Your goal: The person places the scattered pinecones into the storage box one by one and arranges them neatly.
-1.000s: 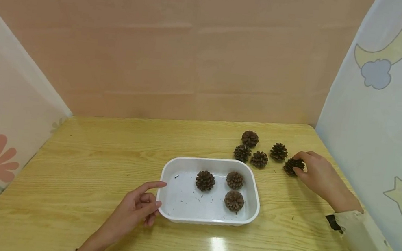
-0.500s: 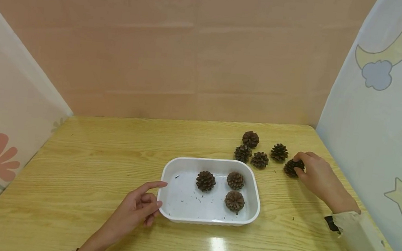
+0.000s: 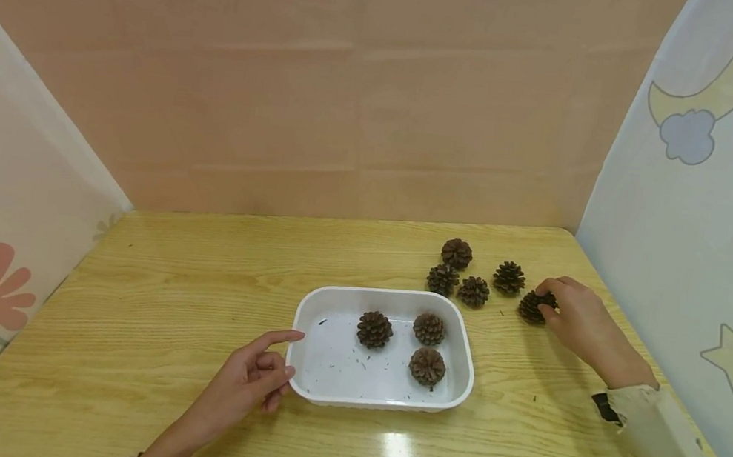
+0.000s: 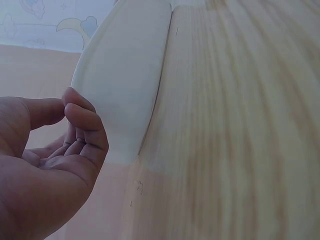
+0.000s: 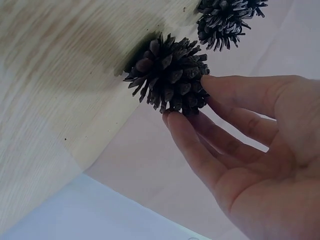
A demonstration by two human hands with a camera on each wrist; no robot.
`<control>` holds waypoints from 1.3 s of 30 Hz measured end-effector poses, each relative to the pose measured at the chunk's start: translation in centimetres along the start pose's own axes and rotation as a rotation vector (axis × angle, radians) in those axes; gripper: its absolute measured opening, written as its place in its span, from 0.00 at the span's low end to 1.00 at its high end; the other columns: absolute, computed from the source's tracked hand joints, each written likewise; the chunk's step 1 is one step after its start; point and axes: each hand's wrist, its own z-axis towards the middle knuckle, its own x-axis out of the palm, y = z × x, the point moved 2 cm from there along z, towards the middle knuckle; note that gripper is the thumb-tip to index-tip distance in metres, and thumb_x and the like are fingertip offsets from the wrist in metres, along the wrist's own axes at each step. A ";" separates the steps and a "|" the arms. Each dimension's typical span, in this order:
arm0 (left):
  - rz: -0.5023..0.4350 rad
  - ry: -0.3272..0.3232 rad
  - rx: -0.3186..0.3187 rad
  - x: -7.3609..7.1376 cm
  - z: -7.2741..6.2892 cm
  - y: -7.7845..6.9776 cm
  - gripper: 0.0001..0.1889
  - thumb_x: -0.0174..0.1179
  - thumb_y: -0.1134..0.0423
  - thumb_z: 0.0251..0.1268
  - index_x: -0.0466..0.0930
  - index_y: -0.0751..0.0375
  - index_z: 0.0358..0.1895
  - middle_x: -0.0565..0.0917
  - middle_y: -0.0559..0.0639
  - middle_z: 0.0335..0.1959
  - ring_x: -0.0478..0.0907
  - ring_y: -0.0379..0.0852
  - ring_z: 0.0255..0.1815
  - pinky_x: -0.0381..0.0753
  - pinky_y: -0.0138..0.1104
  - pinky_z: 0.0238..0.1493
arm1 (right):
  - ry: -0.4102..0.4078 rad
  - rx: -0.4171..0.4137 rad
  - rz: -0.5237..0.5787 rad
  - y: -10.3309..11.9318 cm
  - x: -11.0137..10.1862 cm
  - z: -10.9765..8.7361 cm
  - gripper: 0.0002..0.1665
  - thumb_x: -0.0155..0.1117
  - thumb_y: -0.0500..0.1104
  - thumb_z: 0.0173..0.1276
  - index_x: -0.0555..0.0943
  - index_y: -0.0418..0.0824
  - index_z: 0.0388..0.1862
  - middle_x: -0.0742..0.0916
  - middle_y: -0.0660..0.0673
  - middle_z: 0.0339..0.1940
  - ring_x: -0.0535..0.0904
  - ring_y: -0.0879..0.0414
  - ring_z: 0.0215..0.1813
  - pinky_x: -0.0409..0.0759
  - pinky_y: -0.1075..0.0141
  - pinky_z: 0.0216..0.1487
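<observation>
Fingers of the left hand (image 3: 239, 379), at the lower centre of the frame, are bent, thumb and index finger lightly gripping the left end of the white tray (image 3: 337, 382), just as half a second ago. Inside the tray, below the middle of the frame, one pine cone (image 3: 374, 330) lies near its centre and two more pine cones (image 3: 427, 367) sit toward its right end; that count has not altered. Next, beyond the tray's far right corner, four loose pine cones (image 3: 474, 291) lie on the wooden table (image 3: 186, 284), also unmoved. Farthest right, thumb and fingertips of the right hand (image 3: 581, 322) pinch the outermost cone (image 3: 535, 307), which has barely budged; whether it is clear of the wood, I cannot tell. With so little changed, I judge the work to stand at the grasp itself, this cone not yet carried from its spot.
</observation>
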 end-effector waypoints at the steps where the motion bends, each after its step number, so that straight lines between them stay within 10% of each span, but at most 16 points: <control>1: 0.000 0.000 0.002 0.0 0.0 0.0 0.26 0.56 0.68 0.74 0.61 0.72 0.70 0.77 0.61 0.27 0.75 0.38 0.20 0.77 0.31 0.20 | -0.002 -0.002 -0.002 0.0 0.0 0.0 0.13 0.68 0.27 0.60 0.80 0.26 0.45 0.82 0.28 0.43 0.81 0.33 0.42 0.80 0.43 0.40; 39: -0.026 -0.007 -0.051 0.0 0.0 -0.2 0.27 0.58 0.67 0.74 0.62 0.71 0.71 0.78 0.51 0.28 0.75 0.38 0.21 0.76 0.31 0.21 | -0.270 -0.200 -0.018 4.7 -2.7 0.0 0.14 0.72 0.25 0.56 0.82 0.30 0.41 0.85 0.35 0.41 0.83 0.41 0.36 0.82 0.49 0.32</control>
